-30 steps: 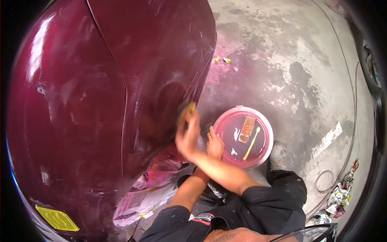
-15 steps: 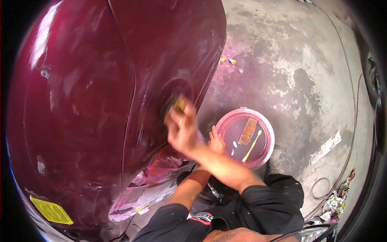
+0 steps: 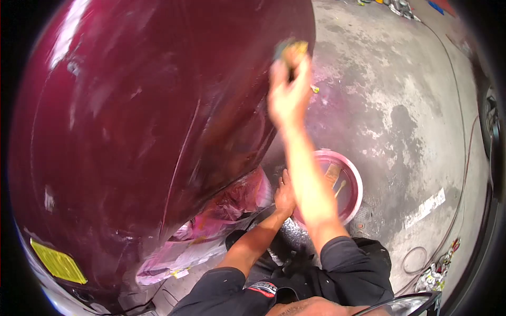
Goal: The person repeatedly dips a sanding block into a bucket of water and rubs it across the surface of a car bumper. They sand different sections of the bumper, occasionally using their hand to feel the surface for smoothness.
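Note:
My right hand is stretched far forward, its fingers closed round a yellow-and-grey pad, blurred by motion. The pad is at the right edge of a dark red car body panel, which has whitish smears on it. Lower down, my left hand lies against the left side of a pink bucket, fingers stretched out. Liquid fills part of the bucket, with a brownish block and a pale thin stick in it. My right forearm covers the bucket's left part.
Pink-stained plastic sheeting hangs below the panel. A yellow patch sits on the car at lower left. Along the right run a hose and crumpled wrappings on the stained concrete floor.
My right hand has moved forward and right with the pad, from the panel's lower part to its right edge. My left hand stays by the bucket. The view has shifted slightly.

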Demonstrator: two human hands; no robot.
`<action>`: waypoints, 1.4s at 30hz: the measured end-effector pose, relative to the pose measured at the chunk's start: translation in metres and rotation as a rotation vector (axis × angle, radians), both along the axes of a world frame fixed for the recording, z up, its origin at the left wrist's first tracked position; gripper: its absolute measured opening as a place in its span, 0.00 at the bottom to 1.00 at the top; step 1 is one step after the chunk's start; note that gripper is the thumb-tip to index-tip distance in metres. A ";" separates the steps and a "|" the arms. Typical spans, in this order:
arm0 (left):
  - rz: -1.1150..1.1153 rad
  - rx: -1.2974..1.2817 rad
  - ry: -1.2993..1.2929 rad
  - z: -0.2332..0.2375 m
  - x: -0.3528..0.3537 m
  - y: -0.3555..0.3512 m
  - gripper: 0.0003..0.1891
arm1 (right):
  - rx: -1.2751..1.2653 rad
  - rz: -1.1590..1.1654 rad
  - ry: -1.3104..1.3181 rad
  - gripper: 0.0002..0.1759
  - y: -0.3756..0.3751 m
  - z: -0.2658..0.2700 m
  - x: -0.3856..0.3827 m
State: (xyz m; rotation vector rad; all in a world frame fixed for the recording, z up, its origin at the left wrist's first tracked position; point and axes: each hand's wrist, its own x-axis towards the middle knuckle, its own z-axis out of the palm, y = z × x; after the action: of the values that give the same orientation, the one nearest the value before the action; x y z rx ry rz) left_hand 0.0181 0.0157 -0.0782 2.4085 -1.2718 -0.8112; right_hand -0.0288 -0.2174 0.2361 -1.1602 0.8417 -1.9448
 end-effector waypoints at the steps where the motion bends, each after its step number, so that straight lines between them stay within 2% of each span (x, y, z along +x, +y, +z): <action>1: 0.061 0.038 -0.044 0.032 -0.012 -0.006 0.32 | 0.111 0.061 -0.044 0.15 -0.012 0.023 -0.013; 2: 0.114 0.076 -0.090 0.068 -0.025 -0.013 0.32 | -0.030 -0.217 0.069 0.12 -0.017 0.015 -0.001; 3: 0.109 0.058 -0.094 0.064 -0.025 -0.014 0.32 | -0.042 -0.118 0.035 0.12 0.005 -0.003 0.012; 4: 0.071 0.016 -0.215 0.052 -0.028 -0.012 0.30 | -0.058 -0.018 0.007 0.13 0.056 -0.004 0.017; 5: 0.033 -0.026 -0.341 0.067 -0.030 -0.021 0.29 | -0.256 0.128 0.138 0.16 0.114 0.002 0.012; 6: 0.098 0.000 -0.163 0.083 -0.033 -0.022 0.29 | -0.404 0.030 0.023 0.20 0.156 -0.008 0.037; 7: 0.089 -0.004 -0.198 0.080 -0.030 -0.023 0.29 | -0.421 0.057 0.072 0.22 0.164 -0.022 0.047; 8: 0.079 -0.016 -0.219 0.068 -0.029 -0.022 0.29 | -0.439 0.044 0.088 0.22 0.148 -0.014 0.043; 10: -0.022 -0.078 -0.278 0.019 -0.016 -0.014 0.29 | -0.326 -0.136 0.158 0.19 0.076 0.016 0.018; 12: -0.157 -0.115 -0.354 -0.039 0.000 -0.007 0.29 | -0.112 -0.202 0.126 0.17 -0.010 0.048 -0.001; 14: 0.045 -0.019 -0.139 0.064 -0.027 -0.019 0.29 | 0.032 -0.095 0.101 0.16 -0.051 0.074 -0.018; 16: 0.042 -0.029 -0.086 0.072 -0.030 -0.019 0.29 | -0.100 -0.227 0.160 0.16 -0.035 0.058 -0.007; 17: 0.051 -0.018 -0.083 0.071 -0.027 -0.020 0.29 | -0.095 -0.106 0.154 0.16 0.010 0.052 0.000; 18: 0.122 -0.170 -0.079 0.022 -0.022 -0.028 0.29 | -0.097 -0.030 0.203 0.22 0.072 0.045 0.013; 19: 0.181 -0.328 -0.077 -0.028 -0.017 -0.035 0.29 | -0.178 -0.139 0.235 0.20 0.130 0.026 0.037; 20: 0.225 -0.484 -0.080 -0.079 -0.011 -0.042 0.29 | -0.297 -0.139 0.353 0.19 0.177 0.008 0.043; 22: 0.186 -0.431 0.010 -0.048 -0.014 -0.038 0.29 | -0.327 -0.025 0.303 0.21 0.198 -0.007 0.044; 25: 0.100 -0.414 0.186 0.022 -0.021 -0.018 0.29 | -0.334 0.041 0.473 0.21 0.192 -0.001 0.018; 26: 0.075 -0.396 0.275 0.057 -0.024 -0.010 0.29 | -0.284 0.111 0.454 0.20 0.188 -0.003 0.010; 27: -0.004 -0.107 0.094 -0.021 -0.018 -0.023 0.30 | -0.219 0.250 0.446 0.20 0.185 0.004 -0.005; 28: -0.078 -0.050 -0.097 0.029 -0.021 -0.021 0.31 | -0.149 0.396 0.436 0.19 0.183 0.015 -0.024; 30: 0.035 -0.177 -0.057 0.049 -0.025 -0.018 0.32 | 0.107 0.872 0.250 0.17 0.171 0.033 -0.067; 31: 0.093 -0.175 -0.038 0.053 -0.026 -0.017 0.32 | 0.181 1.131 0.240 0.17 0.155 0.028 -0.088; 32: 0.062 -0.142 -0.024 0.056 -0.024 -0.019 0.33 | 0.257 1.394 0.227 0.17 0.136 0.022 -0.100; 33: 0.030 -0.099 -0.012 0.053 -0.022 -0.018 0.34 | 0.267 1.456 0.243 0.17 0.120 0.016 -0.099; 35: 0.062 -0.121 -0.008 0.036 -0.024 -0.014 0.33 | 0.315 1.837 0.572 0.17 0.093 -0.003 -0.088; 36: 0.035 -0.158 -0.021 0.029 -0.023 -0.014 0.33 | 0.307 1.901 0.571 0.17 0.081 -0.008 -0.079; 37: 0.090 -0.138 -0.031 0.033 -0.025 -0.010 0.33 | 0.258 1.996 0.754 0.17 0.074 -0.011 -0.070; 38: 0.079 -0.191 -0.061 0.049 -0.027 -0.006 0.28 | 0.187 2.077 0.937 0.17 0.066 -0.015 -0.063; 39: 0.066 -0.241 -0.095 0.067 -0.030 -0.004 0.24 | 0.244 2.082 0.958 0.18 0.058 -0.021 -0.061; 40: 0.118 -0.211 -0.114 0.081 -0.035 -0.002 0.24 | 0.317 2.056 0.909 0.19 0.051 -0.029 -0.060; 42: 0.286 -0.338 -0.243 0.107 -0.045 0.000 0.16 | 0.307 2.008 0.698 0.23 0.028 -0.077 -0.055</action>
State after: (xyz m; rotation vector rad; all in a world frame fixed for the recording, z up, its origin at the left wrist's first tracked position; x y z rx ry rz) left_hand -0.0271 0.0161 0.0284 2.3783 -1.0104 -0.2085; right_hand -0.0841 -0.1897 0.1596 -1.4246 -0.0391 0.2233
